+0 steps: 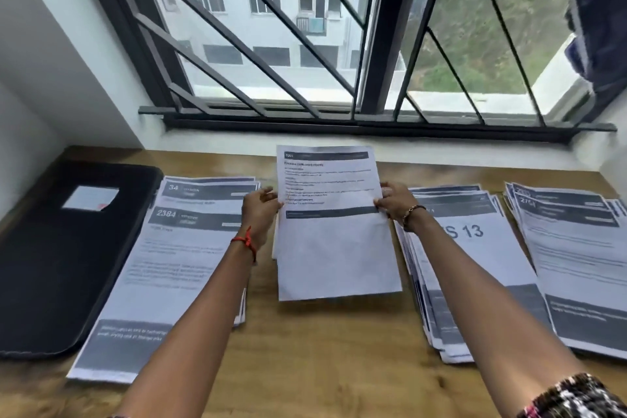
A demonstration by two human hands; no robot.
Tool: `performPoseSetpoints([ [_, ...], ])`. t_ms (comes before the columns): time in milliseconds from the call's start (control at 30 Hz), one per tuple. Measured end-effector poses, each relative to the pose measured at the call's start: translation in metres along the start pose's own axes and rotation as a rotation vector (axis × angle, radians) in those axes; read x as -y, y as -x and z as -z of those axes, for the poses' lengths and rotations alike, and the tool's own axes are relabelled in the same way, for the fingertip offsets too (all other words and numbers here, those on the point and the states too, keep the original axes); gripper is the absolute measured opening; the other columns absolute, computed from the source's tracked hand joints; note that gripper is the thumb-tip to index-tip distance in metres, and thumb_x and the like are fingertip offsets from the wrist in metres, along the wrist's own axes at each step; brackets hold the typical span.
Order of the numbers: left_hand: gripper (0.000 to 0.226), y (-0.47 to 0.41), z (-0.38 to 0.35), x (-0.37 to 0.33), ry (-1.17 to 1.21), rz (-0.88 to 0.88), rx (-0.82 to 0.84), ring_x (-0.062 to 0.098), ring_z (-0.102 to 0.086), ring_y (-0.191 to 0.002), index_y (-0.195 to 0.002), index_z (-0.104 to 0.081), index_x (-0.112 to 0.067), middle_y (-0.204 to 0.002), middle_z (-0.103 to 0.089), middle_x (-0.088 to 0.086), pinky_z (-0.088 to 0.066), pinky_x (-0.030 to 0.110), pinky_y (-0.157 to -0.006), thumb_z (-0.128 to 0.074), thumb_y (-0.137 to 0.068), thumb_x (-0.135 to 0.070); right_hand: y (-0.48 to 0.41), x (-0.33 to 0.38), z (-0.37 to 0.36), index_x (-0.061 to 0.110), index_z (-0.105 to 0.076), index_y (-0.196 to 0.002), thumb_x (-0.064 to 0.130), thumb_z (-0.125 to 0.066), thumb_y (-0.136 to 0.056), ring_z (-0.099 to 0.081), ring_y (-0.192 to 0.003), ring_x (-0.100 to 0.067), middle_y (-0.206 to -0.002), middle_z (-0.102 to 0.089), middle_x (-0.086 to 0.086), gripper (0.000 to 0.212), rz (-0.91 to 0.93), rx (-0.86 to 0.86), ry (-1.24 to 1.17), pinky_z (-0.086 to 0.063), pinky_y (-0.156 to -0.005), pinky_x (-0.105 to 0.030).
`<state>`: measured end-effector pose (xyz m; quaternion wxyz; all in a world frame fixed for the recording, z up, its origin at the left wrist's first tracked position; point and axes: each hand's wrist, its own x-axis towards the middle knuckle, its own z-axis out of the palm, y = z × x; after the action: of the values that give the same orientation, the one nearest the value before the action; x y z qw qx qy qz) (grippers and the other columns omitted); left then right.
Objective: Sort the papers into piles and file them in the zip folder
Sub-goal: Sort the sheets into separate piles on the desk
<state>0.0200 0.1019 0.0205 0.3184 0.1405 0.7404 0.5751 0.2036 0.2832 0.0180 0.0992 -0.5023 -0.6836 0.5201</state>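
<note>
From the head camera, a wooden table point(305, 366) runs along a barred window point(305, 44), and printed papers lie on it in separate piles. The left hand point(259, 214) pinches the left edge of a small sheaf of sheets point(334, 231) between thumb and fingers, and the right hand point(395, 202) grips the right edge the same way, so both hands are closed on that sheaf. Its far end is lifted off the table and tilts toward the window, while its near end sits low over the wood (whether it touches the surface I cannot tell). The top sheet shows a dark header bar, some blurred lines of text and a second dark band about halfway down.

To the left lies a pile point(169, 264) whose upper sheets read 34 and 2384. To the right is a fanned pile point(471, 264) with "S 13" in large type, partly crossed by the right forearm, and beyond it another pile point(576, 264) at the table's right edge. The black zip folder point(51, 264) lies flat and shut at the far left, just beside the left pile, with a white label on its cover.

A red thread point(246, 242) circles the left wrist, and a bracelet point(412, 212) the right
</note>
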Motion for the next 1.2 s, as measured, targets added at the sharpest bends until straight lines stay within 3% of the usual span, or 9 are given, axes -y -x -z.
performPoseSetpoints([
  [100, 0.037, -0.025, -0.006, 0.005, -0.134, 0.018, -0.070, 0.019, -0.050, -0.104, -0.121, -0.054, 0.005, -0.104, -0.052, 0.004, -0.042, 0.034, -0.094, -0.059, -0.084, 0.004, -0.024, 0.002, -0.004, -0.016, -0.060, -0.101, -0.001, -0.052, -0.085, -0.050, -0.070, -0.014, -0.083, -0.054, -0.007, 0.023, -0.047, -0.049, 0.081, -0.038, -0.058, -0.020],
  [200, 0.012, -0.037, -0.014, 0.007, -0.339, 0.046, -0.062, 0.032, -0.054, -0.095, -0.077, -0.052, -0.006, -0.081, -0.056, 0.012, -0.044, 0.040, -0.081, -0.061, -0.084, -0.004, -0.038, 0.002, -0.010, -0.004, -0.060, -0.080, 0.013, -0.056, -0.089, -0.049, -0.067, -0.018, -0.078, -0.052, -0.006, 0.020, -0.094, -0.062, 0.133, -0.038, -0.055, -0.021],
  [267, 0.027, -0.041, -0.022, 0.008, -0.425, 0.080, -0.035, 0.044, -0.053, -0.106, -0.097, -0.053, 0.015, -0.109, -0.055, 0.035, -0.044, 0.044, -0.082, -0.061, -0.087, -0.008, -0.047, 0.005, -0.015, -0.005, -0.062, -0.097, 0.019, -0.059, -0.088, -0.058, -0.088, -0.027, -0.093, -0.060, -0.011, 0.026, -0.094, -0.067, 0.171, -0.042, -0.068, -0.028],
  [400, 0.030, -0.048, -0.033, 0.017, -0.465, 0.061, 0.022, 0.029, -0.060, -0.085, -0.115, -0.058, 0.010, -0.116, -0.059, 0.027, -0.042, 0.014, -0.048, -0.057, -0.091, -0.009, -0.059, 0.007, -0.027, -0.007, -0.050, -0.123, 0.023, -0.062, -0.087, -0.053, -0.115, -0.034, -0.127, -0.054, -0.020, 0.049, -0.106, -0.059, 0.244, -0.044, -0.087, -0.033],
  [567, 0.031, -0.055, -0.031, 0.030, -0.270, 0.061, 0.150, 0.025, -0.059, -0.111, -0.122, -0.059, -0.008, -0.117, -0.062, 0.007, -0.046, 0.037, -0.097, -0.057, -0.092, -0.012, -0.062, 0.002, -0.038, -0.004, -0.060, -0.111, 0.021, -0.070, -0.079, -0.060, -0.103, -0.032, -0.114, -0.063, -0.020, 0.042, -0.089, -0.083, 0.181, -0.044, -0.074, -0.029],
  [833, 0.021, -0.029, -0.019, 0.008, -0.085, -0.145, 0.176, 0.023, -0.063, -0.104, -0.116, -0.056, -0.013, -0.113, -0.064, 0.008, -0.052, 0.039, -0.091, -0.050, -0.095, -0.012, -0.027, 0.011, -0.029, -0.002, -0.061, -0.108, 0.013, -0.081, -0.069, -0.058, -0.091, -0.020, -0.109, -0.064, -0.010, 0.046, -0.064, -0.149, -0.243, -0.047, -0.075, -0.026],
  [967, 0.018, -0.010, -0.013, -0.017, 0.049, -0.308, 0.182, 0.016, -0.065, -0.094, -0.113, -0.054, -0.013, -0.105, -0.065, 0.004, -0.057, 0.028, -0.076, -0.050, -0.096, -0.015, 0.008, 0.040, -0.015, -0.006, -0.061, -0.106, -0.005, -0.076, -0.068, -0.057, -0.081, -0.020, -0.098, -0.063, -0.011, 0.041, 0.116, -0.221, -0.367, -0.046, -0.050, -0.006],
  [1067, 0.019, 0.000, -0.014, -0.044, 0.092, -0.451, 0.161, 0.008, -0.063, -0.093, -0.115, -0.052, -0.012, -0.103, -0.063, 0.002, -0.056, 0.023, -0.075, -0.048, -0.097, -0.016, 0.026, 0.071, -0.010, -0.001, -0.062, -0.101, -0.006, -0.075, -0.068, -0.060, -0.081, -0.020, -0.099, -0.065, -0.015, 0.035, 0.274, -0.294, -0.429, -0.051, -0.057, -0.009],
  [1200, 0.022, 0.011, -0.010, -0.069, 0.126, -0.628, 0.138, 0.021, -0.061, -0.101, -0.116, -0.047, -0.012, -0.110, -0.059, 0.012, -0.056, 0.030, -0.079, -0.046, -0.098, -0.025, 0.055, 0.104, -0.010, 0.005, -0.063, -0.088, -0.004, -0.075, -0.070, -0.058, -0.062, -0.008, -0.081, -0.061, -0.007, 0.023, 0.578, -0.535, -0.400, -0.049, -0.056, -0.014],
])
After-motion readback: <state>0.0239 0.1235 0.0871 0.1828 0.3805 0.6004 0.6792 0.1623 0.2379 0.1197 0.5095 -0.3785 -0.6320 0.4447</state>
